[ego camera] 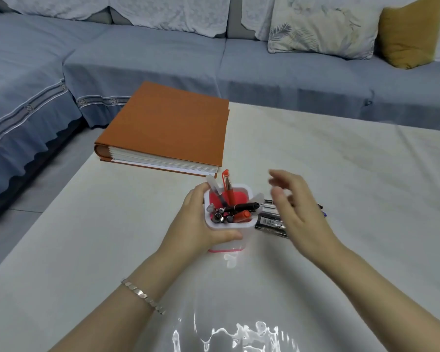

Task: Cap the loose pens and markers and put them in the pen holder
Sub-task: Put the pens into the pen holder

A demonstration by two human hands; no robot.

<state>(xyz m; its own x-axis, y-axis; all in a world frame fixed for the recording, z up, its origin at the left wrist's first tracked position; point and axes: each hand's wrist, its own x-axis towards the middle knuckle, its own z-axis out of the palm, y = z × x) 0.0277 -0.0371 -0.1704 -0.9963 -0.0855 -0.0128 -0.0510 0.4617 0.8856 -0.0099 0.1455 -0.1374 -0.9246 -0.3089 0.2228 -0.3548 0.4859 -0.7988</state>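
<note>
Left hand (196,224) grips pen holder (229,226); loose markers (269,222) lie just right of it, axes running sideways, under the empty, spread right hand (297,212) (nearer, blurred).

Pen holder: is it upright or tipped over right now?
Upright: the pen holder stands on its pink base, rim up, pens inside, left hand gripping it.

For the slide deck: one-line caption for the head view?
Left hand grips the pen holder; open right hand hovers over loose markers beside it.
</note>
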